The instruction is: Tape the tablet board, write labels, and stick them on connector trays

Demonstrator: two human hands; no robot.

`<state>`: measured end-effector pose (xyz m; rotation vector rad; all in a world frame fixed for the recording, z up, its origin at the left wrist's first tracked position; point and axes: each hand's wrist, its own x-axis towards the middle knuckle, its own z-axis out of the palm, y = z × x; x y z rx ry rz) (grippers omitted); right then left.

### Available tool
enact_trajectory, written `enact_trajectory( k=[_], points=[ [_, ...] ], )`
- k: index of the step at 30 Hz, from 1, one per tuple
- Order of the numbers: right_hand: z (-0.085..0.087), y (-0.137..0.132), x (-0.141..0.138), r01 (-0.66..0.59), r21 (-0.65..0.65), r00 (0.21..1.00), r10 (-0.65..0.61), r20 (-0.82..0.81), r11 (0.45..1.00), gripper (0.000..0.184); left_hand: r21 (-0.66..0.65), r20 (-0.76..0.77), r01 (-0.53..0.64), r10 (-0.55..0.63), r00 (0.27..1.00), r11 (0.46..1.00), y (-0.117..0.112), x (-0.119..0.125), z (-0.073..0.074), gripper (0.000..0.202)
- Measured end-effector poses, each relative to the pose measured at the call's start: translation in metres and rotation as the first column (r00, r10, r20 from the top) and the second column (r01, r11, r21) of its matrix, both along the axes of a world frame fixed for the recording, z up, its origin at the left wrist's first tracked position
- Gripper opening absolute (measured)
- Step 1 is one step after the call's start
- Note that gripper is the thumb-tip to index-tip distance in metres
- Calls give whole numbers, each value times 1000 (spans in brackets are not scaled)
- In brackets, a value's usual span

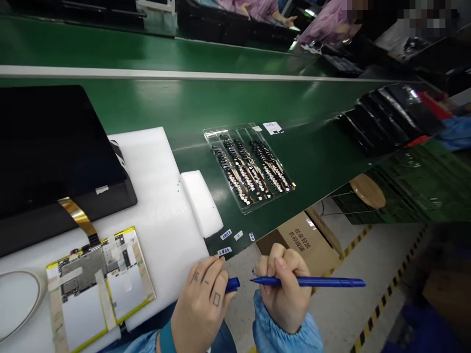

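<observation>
My right hand [285,289] is closed around a blue pen [316,282] that lies level, its tip pointing left. My left hand [206,299] pinches the pen's blue cap [232,284] just left of that tip; cap and tip are a little apart. Both hands hover off the bench's front edge, above the floor. To the left, on a white foam mat [158,196], lies an opened device [97,279] with a circuit board and white battery area, joined by a gold flex cable [79,218] to a black screen panel [51,157].
A clear tray [250,166] of small connector parts sits on the green conveyor [165,103], beside a white foam block [200,202]. Small labels [226,234] stick near the edge. A cardboard box [301,240] and wooden stool [367,190] stand below. Other people work across the belt.
</observation>
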<state>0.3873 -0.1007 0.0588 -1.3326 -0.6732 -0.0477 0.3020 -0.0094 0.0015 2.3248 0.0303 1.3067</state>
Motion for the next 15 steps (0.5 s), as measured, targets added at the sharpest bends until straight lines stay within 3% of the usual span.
enact_trajectory(
  k=[7,15],
  points=[
    [-2,0,-20,-28,-14,998,29,48,1000,39,5,34,-6,5,999,1000,-3,-13,9,26],
    [-10,-10,-24,-15,-177,996,30,82,984,38,24,27,26,-26,999,999,-4,-19,10,26]
  ],
)
